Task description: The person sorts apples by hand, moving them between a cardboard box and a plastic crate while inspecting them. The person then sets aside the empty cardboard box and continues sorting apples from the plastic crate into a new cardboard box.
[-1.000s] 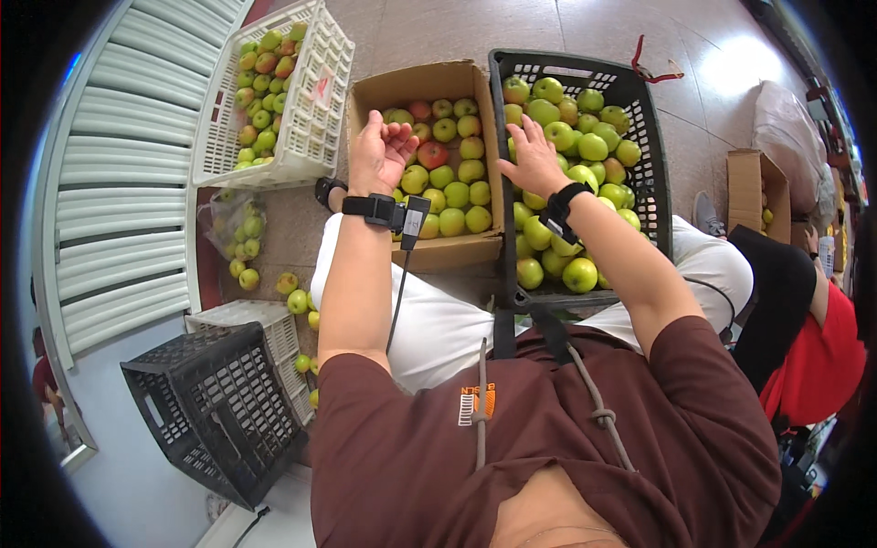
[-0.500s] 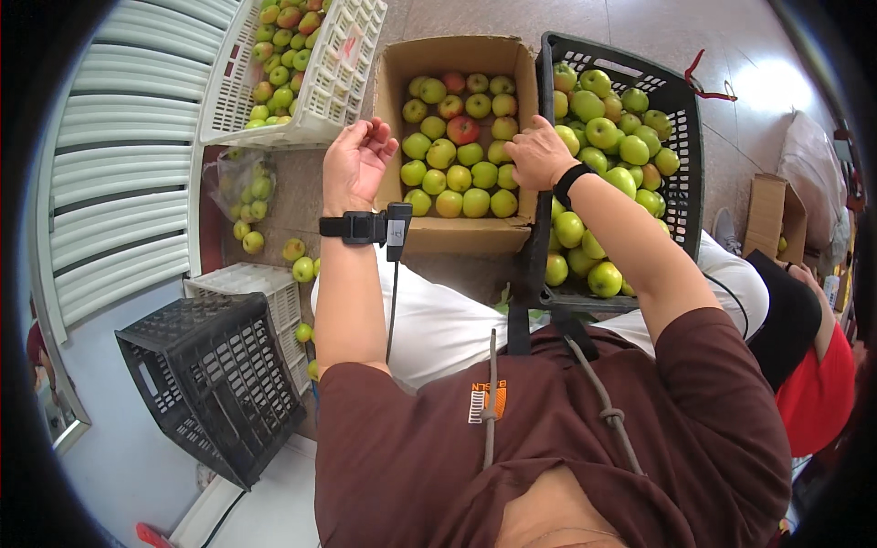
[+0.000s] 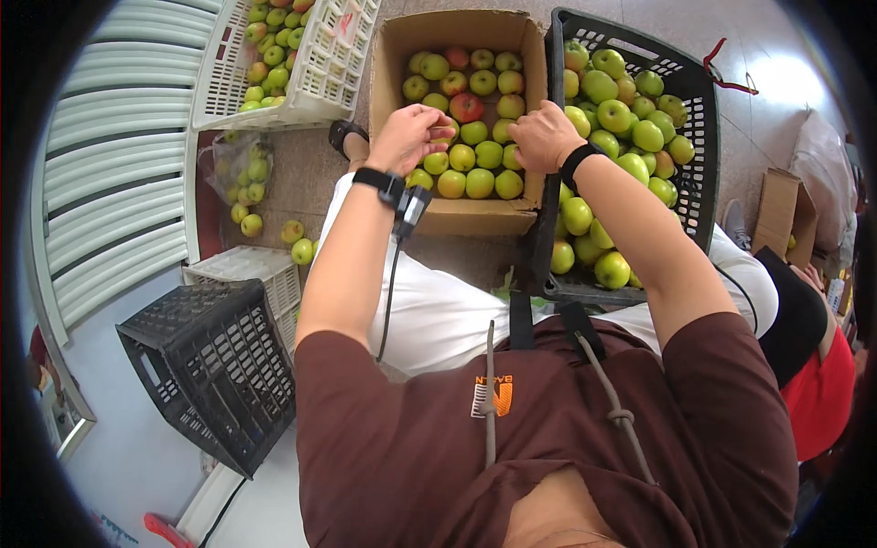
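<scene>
Layers of green and reddish apples point(image 3: 477, 132) lie in an open cardboard box point(image 3: 461, 219) in front of me. My left hand point(image 3: 406, 139) is over the box's left side, its fingers bent in above the apples; whether an apple is between them I cannot make out. At the box's right edge my right hand point(image 3: 544, 139) is curled palm down, its fingertips close to the apples. What lies under those fingers is hidden. Right beside the box stands a black plastic crate point(image 3: 702, 196) full of mostly green apples point(image 3: 647, 135).
A tilted white crate point(image 3: 327, 68) holds apples at the far left. Below it are a clear bag of apples point(image 3: 247, 172) and some loose apples point(image 3: 291, 231). An empty-looking black crate point(image 3: 215, 374) leans at the near left. A person in red point(image 3: 813, 406) is at the right.
My left hand has come from beside the box to over its left side, fingers curling in. My right hand stays at the box's right edge. The whole view has shifted slightly.
</scene>
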`<state>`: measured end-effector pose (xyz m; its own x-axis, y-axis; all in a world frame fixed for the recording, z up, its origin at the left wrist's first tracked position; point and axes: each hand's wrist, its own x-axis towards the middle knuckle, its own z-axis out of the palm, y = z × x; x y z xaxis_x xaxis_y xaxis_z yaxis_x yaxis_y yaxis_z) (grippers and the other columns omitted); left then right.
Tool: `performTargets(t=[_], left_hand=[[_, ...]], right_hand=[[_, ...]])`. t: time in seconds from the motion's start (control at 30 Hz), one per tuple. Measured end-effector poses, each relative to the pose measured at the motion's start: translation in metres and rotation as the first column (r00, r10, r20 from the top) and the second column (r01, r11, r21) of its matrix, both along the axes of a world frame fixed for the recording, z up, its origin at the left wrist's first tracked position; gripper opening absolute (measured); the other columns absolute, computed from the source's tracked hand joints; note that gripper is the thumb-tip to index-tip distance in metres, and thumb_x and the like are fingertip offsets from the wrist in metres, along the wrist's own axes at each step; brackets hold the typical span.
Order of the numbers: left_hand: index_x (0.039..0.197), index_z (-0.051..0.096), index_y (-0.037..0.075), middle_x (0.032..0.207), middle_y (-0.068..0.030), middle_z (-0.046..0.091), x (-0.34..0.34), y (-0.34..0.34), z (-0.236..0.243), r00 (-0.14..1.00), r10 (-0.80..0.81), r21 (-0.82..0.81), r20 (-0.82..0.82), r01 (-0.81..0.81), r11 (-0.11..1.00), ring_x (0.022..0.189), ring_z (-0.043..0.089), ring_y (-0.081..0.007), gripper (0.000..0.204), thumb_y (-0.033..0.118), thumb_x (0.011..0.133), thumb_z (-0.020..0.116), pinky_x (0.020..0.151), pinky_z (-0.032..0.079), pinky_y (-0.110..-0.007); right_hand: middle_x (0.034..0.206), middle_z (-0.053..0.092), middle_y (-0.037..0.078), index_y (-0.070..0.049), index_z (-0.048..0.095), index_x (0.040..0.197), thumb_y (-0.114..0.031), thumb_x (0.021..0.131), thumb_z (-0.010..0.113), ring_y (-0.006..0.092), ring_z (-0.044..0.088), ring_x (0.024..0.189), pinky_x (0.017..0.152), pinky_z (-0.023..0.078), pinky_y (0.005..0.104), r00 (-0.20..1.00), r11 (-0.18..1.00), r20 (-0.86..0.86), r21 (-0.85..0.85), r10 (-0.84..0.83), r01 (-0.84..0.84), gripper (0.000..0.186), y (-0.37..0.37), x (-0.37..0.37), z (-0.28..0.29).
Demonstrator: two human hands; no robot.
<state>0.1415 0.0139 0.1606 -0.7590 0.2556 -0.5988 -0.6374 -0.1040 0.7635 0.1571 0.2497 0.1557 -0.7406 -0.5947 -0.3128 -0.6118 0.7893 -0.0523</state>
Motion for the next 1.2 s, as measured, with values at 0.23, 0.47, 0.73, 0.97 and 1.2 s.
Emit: performTargets(t=[0.23, 0.47, 0.73, 0.97, 1.2], left_hand=[[0.088, 0.066, 0.005, 0.088, -0.0134, 0.065, -0.034, 0.026, -0.116, 0.841, -0.538, -0.784, -0.054, 0.297, 0.544, 0.082, 0.063, -0.0233, 0.018, 0.017, 0.075, 0.063, 0.073, 0.049, -0.032], [0.108, 0.062, 0.014, 0.117, -0.0125, 0.055, -0.007, 0.07, -0.146, 0.385, -0.815, -0.769, 0.433, 0.629, -0.112, 0.108, 0.052, -0.0296, 0.043, 0.021, 0.067, 0.074, 0.089, 0.044, -0.039], [0.125, 0.033, 0.002, 0.131, -0.0157, 0.039, -0.008, 0.079, -0.197, 0.598, -0.615, -0.785, 0.514, 0.617, -0.056, 0.121, 0.038, -0.0354, 0.081, 0.027, 0.063, 0.079, 0.098, 0.036, -0.044], [0.128, 0.033, 0.007, 0.131, -0.0135, 0.039, -0.003, 0.094, -0.182, 0.681, -0.525, -0.805, 0.51, 0.593, -0.011, 0.119, 0.039, -0.0339, 0.077, 0.029, 0.067, 0.075, 0.09, 0.042, -0.048], [0.125, 0.041, 0.004, 0.125, -0.0131, 0.042, -0.008, 0.1, -0.155, 0.616, -0.557, -0.803, 0.557, 0.572, -0.169, 0.115, 0.042, -0.0327, 0.052, 0.027, 0.082, 0.058, 0.092, 0.04, -0.044]], right_hand=[[0.073, 0.064, 0.007, -0.01, 0.062, 0.075, -0.025, 0.074, 0.051, 0.0219, 0.061, 0.074, 0.074, 0.037, 0.0334, 1.0, 0.998, 0.011, -0.055, -0.007, 0.008, 0.018, 0.0, -0.001, 0.002], [0.07, 0.06, 0.006, -0.01, 0.058, 0.071, -0.026, 0.072, 0.054, 0.0228, 0.059, 0.072, 0.073, 0.039, 0.034, 0.999, 0.979, -0.042, -0.203, -0.028, 0.019, 0.017, 0.006, -0.002, -0.009], [0.066, 0.058, 0.006, -0.009, 0.055, 0.068, -0.026, 0.07, 0.058, 0.0231, 0.058, 0.07, 0.071, 0.04, 0.034, 0.997, 0.958, -0.066, -0.286, -0.028, 0.008, 0.017, 0.001, -0.005, -0.007], [0.066, 0.057, 0.006, -0.009, 0.055, 0.067, -0.026, 0.069, 0.058, 0.023, 0.058, 0.07, 0.071, 0.04, 0.0339, 0.997, 0.961, -0.062, -0.276, -0.04, 0.021, 0.017, 0.005, -0.004, -0.007], [0.066, 0.059, 0.005, -0.01, 0.059, 0.07, -0.026, 0.071, 0.055, 0.0218, 0.059, 0.073, 0.072, 0.039, 0.0335, 0.998, 0.96, -0.054, -0.278, -0.036, 0.02, 0.016, 0.006, -0.004, -0.007]])
